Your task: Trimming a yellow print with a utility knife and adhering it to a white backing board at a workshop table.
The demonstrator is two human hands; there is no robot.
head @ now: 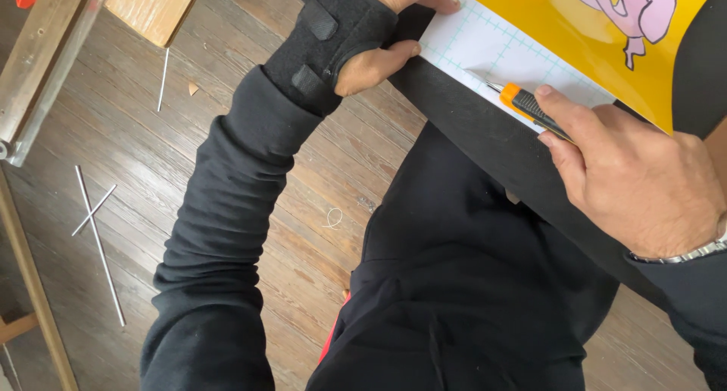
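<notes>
My right hand (636, 179) grips an orange utility knife (522, 103), blade on the gridded backing sheet (485, 46); my braced left hand (379, 57) presses flat on the sheet's edge, holding nothing.

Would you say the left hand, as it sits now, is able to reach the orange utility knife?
Probably yes. The left hand presses on the white gridded sheet, and the orange utility knife lies on the same sheet with only bare paper between. The right hand already grips it, though.
</notes>
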